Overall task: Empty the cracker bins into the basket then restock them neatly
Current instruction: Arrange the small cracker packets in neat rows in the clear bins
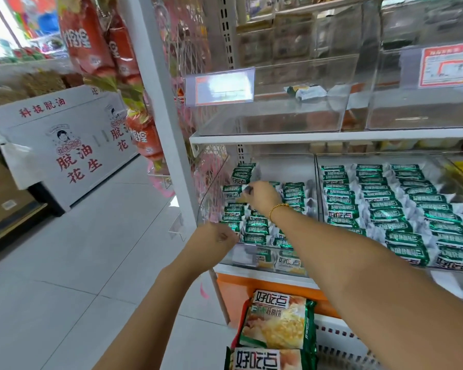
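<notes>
Two clear bins sit side by side on the lower shelf. The left bin (313, 169) holds rows of small green cracker packets (254, 228), and the right bin (439, 160) is filled with tidy rows of the same packets (385, 214). My right hand (261, 196) reaches into the left bin and pinches the end of one green packet (233, 188) near the back left. My left hand (214, 237) is at that bin's front-left corner with its fingers curled toward the packets; what they hold is hidden. The basket (342, 343) below holds large cracker bags (275, 324).
On the upper shelf a clear bin (278, 121) holds a single packet (305, 92), with price tags (219, 86) on the fronts. A white shelf post (169, 116) stands left of the bins. Hanging red snack bags (91, 36) and a white display box (72, 145) line the tiled aisle.
</notes>
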Available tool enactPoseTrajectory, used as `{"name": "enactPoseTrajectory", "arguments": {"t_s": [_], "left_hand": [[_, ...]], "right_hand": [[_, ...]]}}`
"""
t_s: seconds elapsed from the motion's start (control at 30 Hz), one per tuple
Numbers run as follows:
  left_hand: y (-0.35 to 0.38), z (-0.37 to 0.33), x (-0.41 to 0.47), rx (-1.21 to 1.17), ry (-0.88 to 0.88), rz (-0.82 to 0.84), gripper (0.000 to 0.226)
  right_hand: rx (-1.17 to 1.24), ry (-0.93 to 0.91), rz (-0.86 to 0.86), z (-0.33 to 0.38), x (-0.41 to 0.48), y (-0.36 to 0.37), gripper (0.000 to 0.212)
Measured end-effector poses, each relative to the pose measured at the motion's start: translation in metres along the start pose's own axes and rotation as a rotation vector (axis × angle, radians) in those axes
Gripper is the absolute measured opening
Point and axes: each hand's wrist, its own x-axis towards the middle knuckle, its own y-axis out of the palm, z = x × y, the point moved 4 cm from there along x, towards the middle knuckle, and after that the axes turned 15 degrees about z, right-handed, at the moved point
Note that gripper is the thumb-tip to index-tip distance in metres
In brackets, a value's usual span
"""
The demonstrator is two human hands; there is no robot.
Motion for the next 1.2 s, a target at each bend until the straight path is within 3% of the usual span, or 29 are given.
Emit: {"name": "enactPoseTrajectory", "arguments": {"t_s": [0.27, 0.43, 0.57, 0.67, 0.83, 1.03, 1.13, 1.2], "left_hand": [[0.000, 0.007, 0.011, 0.023, 0.018, 0.019, 0.023], [-0.001, 0.008, 0.011, 0.042, 0.014, 0.030, 0.024], [-0.002, 0.005, 0.011, 0.021, 0.007, 0.045, 0.024], [-0.002, 0.003, 0.009, 0.019, 0.022, 0.037, 0.022], [-0.001, 0.008, -0.001, 0.024, 0.002, -0.013, 0.018], [0.004, 0.016, -0.019, 0.026, -0.081, -0.132, 0.025], [0.008, 0.010, -0.025, 0.019, -0.088, -0.147, 0.027], [0.011, 0.008, -0.030, 0.010, -0.102, -0.157, 0.028]], "right_hand": [[0.033, 0.067, -0.044, -0.004, 0.016, 0.008, 0.046], [0.266, 0.118, -0.149, -0.013, 0.021, 0.011, 0.048], [0.233, 0.159, -0.118, -0.010, 0.023, 0.007, 0.038], [0.193, 0.145, -0.123, -0.003, 0.025, 0.006, 0.060], [0.106, 0.142, -0.039, 0.004, 0.029, 0.010, 0.062], [0.119, 0.279, -0.001, 0.003, 0.015, -0.009, 0.081], [0.151, 0.258, 0.037, 0.007, 0.003, -0.020, 0.088], [0.085, 0.207, 0.055, 0.012, -0.010, -0.030, 0.078]]}}
